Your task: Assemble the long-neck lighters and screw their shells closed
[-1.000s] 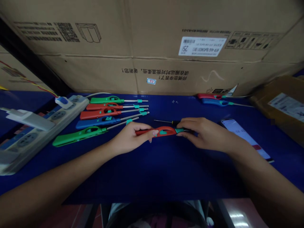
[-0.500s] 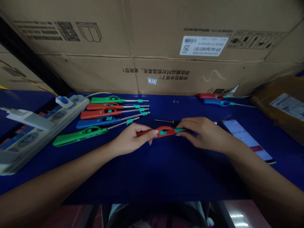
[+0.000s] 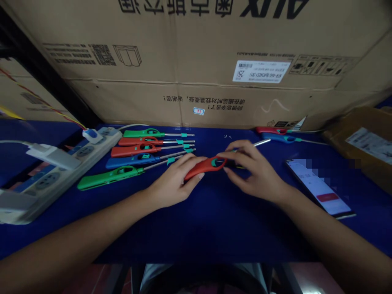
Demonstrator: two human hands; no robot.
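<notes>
My left hand (image 3: 173, 183) is wrapped round the rear handle of a red stick lighter (image 3: 200, 166) with a green trigger. My right hand (image 3: 254, 173) has its thumb and fingers closed about the lighter's front end. A metal tube (image 3: 262, 142) shows past the right fingers, slanting up to the right; its inner end is hidden. Behind the lighter and under the right hand lies a screwdriver, its yellow-and-black handle (image 3: 240, 166) mostly covered. On the left, several stick lighters lie in a row, among them a blue one (image 3: 131, 161) and a green one (image 3: 110, 177).
A power strip (image 3: 64, 173) with plugs stands at the left. A phone (image 3: 318, 185) lies at the right, before a brown box (image 3: 364, 143). A red lighter (image 3: 271, 130) and a blue lighter (image 3: 280, 138) lie at the back right. A large carton (image 3: 208, 49) forms the back wall.
The red lighter has turned in my hands, its front end tipping up and its tube rising. My right fingers have shifted along the front end. The camera view has tilted slightly upward.
</notes>
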